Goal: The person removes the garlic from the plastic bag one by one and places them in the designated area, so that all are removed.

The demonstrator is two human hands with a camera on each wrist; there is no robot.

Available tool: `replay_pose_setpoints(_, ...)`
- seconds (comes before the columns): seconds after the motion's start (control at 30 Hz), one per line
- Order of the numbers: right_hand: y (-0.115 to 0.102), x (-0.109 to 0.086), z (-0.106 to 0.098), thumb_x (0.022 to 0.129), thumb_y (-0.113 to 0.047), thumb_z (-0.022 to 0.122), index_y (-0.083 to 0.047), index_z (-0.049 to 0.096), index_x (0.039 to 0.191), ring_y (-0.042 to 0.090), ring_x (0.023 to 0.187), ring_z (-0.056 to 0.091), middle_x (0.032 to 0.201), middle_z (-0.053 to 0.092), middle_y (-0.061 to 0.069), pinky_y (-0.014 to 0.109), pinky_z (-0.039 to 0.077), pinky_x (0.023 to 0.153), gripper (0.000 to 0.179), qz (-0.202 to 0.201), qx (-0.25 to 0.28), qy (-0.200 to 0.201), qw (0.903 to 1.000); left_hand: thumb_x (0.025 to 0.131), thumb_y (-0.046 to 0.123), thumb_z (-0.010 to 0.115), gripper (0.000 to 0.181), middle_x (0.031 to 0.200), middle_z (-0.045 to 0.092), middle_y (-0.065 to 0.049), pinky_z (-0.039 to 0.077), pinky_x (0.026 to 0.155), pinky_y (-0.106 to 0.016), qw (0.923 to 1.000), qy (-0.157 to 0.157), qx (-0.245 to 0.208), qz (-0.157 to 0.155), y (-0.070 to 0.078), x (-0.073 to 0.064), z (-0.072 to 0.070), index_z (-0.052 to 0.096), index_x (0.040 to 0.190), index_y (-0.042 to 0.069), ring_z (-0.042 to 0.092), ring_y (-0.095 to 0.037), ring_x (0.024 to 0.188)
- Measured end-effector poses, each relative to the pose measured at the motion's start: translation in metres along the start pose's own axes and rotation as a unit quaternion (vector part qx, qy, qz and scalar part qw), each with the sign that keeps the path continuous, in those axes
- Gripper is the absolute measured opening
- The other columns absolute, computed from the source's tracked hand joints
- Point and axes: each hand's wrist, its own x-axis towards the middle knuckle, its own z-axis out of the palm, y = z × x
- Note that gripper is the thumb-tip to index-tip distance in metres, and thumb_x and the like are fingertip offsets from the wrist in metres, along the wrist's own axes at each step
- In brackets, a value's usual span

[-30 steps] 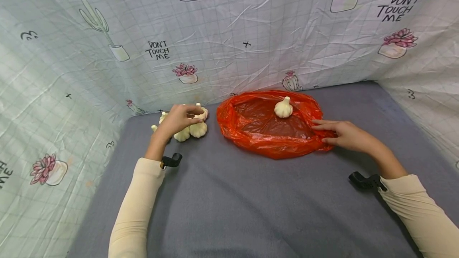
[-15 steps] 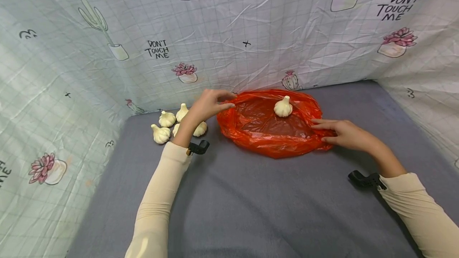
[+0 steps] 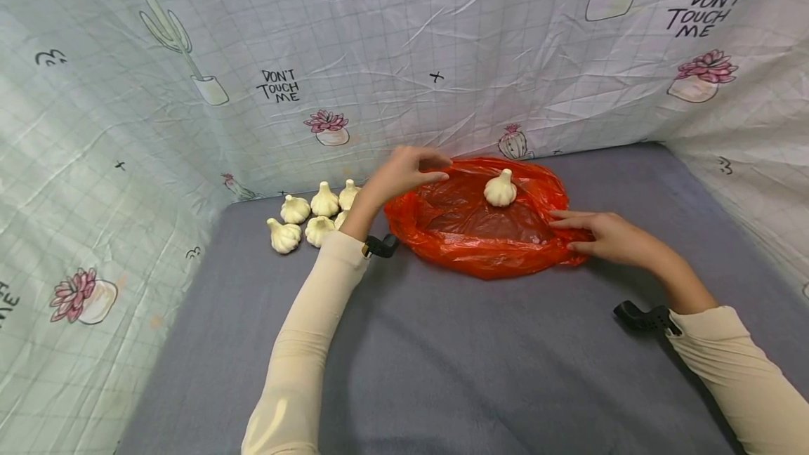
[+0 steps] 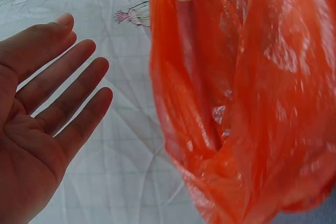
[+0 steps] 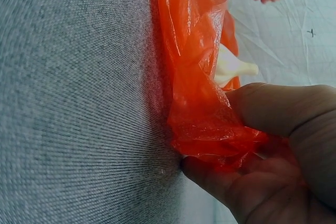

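A red plastic bag point(image 3: 483, 258) lies spread wide at the mouth, with one garlic bulb point(image 3: 500, 190) at its back inside. My right hand point(image 3: 618, 239) pinches the bag's right edge; in the right wrist view the thumb point(image 5: 283, 106) is on one side of the film and fingers are on the other. Above the bag's left rim is my left hand point(image 3: 406, 170), its palm bare and fingers point(image 4: 79, 95) loosely extended in the left wrist view, holding nothing. Left of the bag stand several garlic bulbs point(image 3: 294, 209), some partly hidden behind my left forearm.
A grey cloth point(image 3: 480, 357) covers the table. Printed white fabric point(image 3: 392, 55) hangs behind it and along both sides. Each wrist carries a black camera mount, the left one point(image 3: 381, 246) close to the bag's left side.
My left hand has moved right, from over the loose garlic bulbs to over the bag's left rim, uncovering most of those bulbs. My right hand has stayed at the bag's edge.
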Motion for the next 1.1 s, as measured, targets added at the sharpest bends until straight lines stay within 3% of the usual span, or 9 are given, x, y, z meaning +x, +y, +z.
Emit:
replay_pose_setpoints(0.17, 0.000, -0.001, 0.000, 0.092, -0.003, 0.073, -0.002, 0.064, 0.137, 0.045, 0.135, 0.046, 0.149, 0.050, 0.023, 0.060, 0.043, 0.101, 0.046, 0.000, -0.005, 0.001, 1.0000, 0.097, 0.020, 0.073, 0.030, 0.118, 0.074, -0.009, 0.052, 0.096, -0.030, 0.9994, -0.018, -0.030, -0.003, -0.001, 0.015, 0.008, 0.073, 0.122, 0.003, 0.068, -0.017, 0.107)
replay_pose_setpoints(0.33, 0.000, -0.001, 0.000, 0.092, -0.003, 0.073, -0.002, 0.064, 0.136, 0.046, 0.136, 0.045, 0.149, 0.050, 0.023, 0.061, 0.042, 0.102, 0.045, 0.000, -0.001, 0.002, 1.0000, 0.097, 0.021, 0.073, 0.032, 0.119, 0.074, -0.005, 0.052, 0.093, -0.028, 0.9989, -0.028, -0.032, 0.017, -0.001, 0.031, 0.017, 0.073, 0.124, 0.005, 0.067, -0.014, 0.106)
replay_pose_setpoints(0.53, 0.000, 0.000, 0.000, 0.093, -0.005, 0.073, -0.003, 0.065, 0.136, 0.044, 0.135, 0.046, 0.149, 0.051, 0.021, 0.059, 0.043, 0.101, 0.044, -0.005, -0.003, 0.006, 1.0000, 0.097, 0.027, 0.073, 0.037, 0.124, 0.072, -0.001, 0.048, 0.099, -0.026, 0.9982, -0.035, -0.041, 0.023, 0.010, 0.045, 0.024, 0.071, 0.128, 0.009, 0.064, -0.012, 0.114)
replay_pose_setpoints(0.77, -0.001, 0.001, -0.001, 0.092, -0.007, 0.074, -0.004, 0.067, 0.134, 0.043, 0.134, 0.049, 0.149, 0.053, 0.019, 0.058, 0.043, 0.100, 0.043, -0.018, -0.013, 0.027, 0.9994, 0.096, 0.024, 0.073, 0.036, 0.126, 0.070, -0.001, 0.049, 0.096, -0.024, 0.9962, -0.054, -0.063, 0.026, 0.022, 0.063, 0.033, 0.070, 0.129, 0.010, 0.063, -0.012, 0.113)
replay_pose_setpoints(1.0, -0.002, 0.001, -0.003, 0.093, -0.008, 0.074, -0.005, 0.068, 0.133, 0.042, 0.132, 0.051, 0.149, 0.053, 0.018, 0.056, 0.045, 0.097, 0.041, -0.024, -0.019, 0.045, 0.9985, 0.095, 0.023, 0.074, 0.038, 0.125, 0.070, -0.001, 0.048, 0.096, -0.019, 0.9943, -0.081, -0.067, 0.015, 0.018, 0.077, 0.045, 0.069, 0.131, 0.011, 0.064, -0.010, 0.113)
replay_pose_setpoints(1.1, -0.004, 0.003, -0.005, 0.093, -0.009, 0.074, -0.004, 0.068, 0.133, 0.043, 0.132, 0.052, 0.147, 0.054, 0.019, 0.058, 0.044, 0.098, 0.040, -0.026, -0.018, 0.050, 0.9983, 0.095, 0.018, 0.074, 0.037, 0.127, 0.069, -0.004, 0.050, 0.096, -0.020, 0.9927, -0.094, -0.071, 0.027, 0.015, 0.084, 0.050, 0.069, 0.131, 0.008, 0.066, -0.013, 0.113)
